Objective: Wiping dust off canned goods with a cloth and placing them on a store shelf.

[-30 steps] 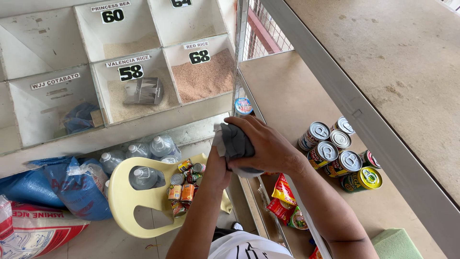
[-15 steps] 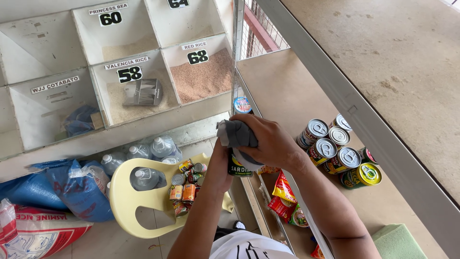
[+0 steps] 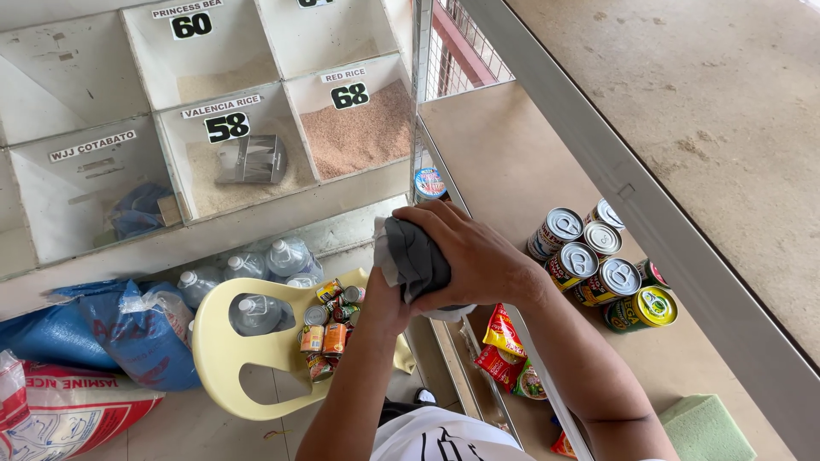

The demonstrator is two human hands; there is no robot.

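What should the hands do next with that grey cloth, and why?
Probably keep rubbing the grey cloth round whatever it is wrapped over. The right hand presses the cloth on top while the left hand grips from below, so the thing inside is hidden. A cluster of cans stands on the shelf close by, so it might go there afterwards.

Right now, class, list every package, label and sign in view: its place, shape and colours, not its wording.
Bin signs: white strips above the grain bins, dark lettering.
Cans: clustered on the shelf, silver tops.
Yellow-green can: beside them.
Snack packets: red-yellow, lower shelf.
Rice sack: bottom left, white and red.
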